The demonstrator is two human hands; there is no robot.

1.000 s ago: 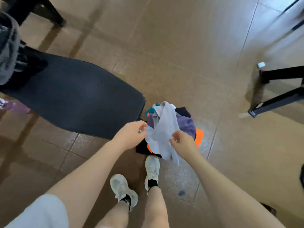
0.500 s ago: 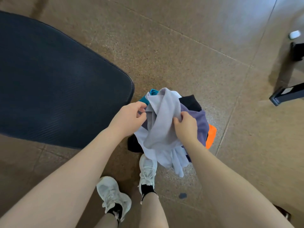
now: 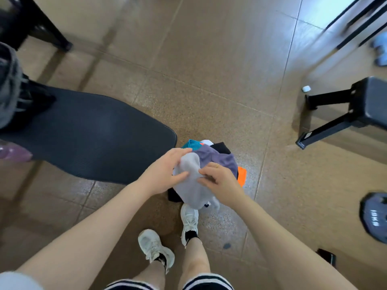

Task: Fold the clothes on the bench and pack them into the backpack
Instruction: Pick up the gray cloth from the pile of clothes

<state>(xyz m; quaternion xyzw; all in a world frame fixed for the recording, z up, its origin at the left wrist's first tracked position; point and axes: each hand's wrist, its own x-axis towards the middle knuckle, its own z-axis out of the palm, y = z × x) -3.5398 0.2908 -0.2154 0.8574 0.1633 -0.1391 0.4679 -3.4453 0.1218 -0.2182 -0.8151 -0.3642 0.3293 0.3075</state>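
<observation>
A bundle of clothes hangs just past the near end of the black bench point(image 3: 88, 135). A pale grey-white garment point(image 3: 191, 185) lies on top, over a purple one point(image 3: 217, 156), with teal point(image 3: 191, 144), black point(image 3: 221, 147) and orange point(image 3: 241, 176) pieces showing beneath. My left hand point(image 3: 165, 170) grips the white garment from the left, fingers over its top and thumb underneath. My right hand point(image 3: 219, 181) pinches the same fabric from the right. A grey backpack point(image 3: 9, 84) stands on the far left end of the bench, partly cut off by the frame edge. What supports the bundle is hidden.
A purple object point(image 3: 12, 153) lies by the bench at the left edge. A second black bench point(image 3: 356, 109) stands at right, with a weight plate point(image 3: 374, 216) on the tiled floor below it. My white shoes point(image 3: 189, 218) are right under the bundle.
Both hands have closed in on the white garment and bunched it into a tighter roll. Its hanging tail is shorter. The view has pulled back and tilted up.
</observation>
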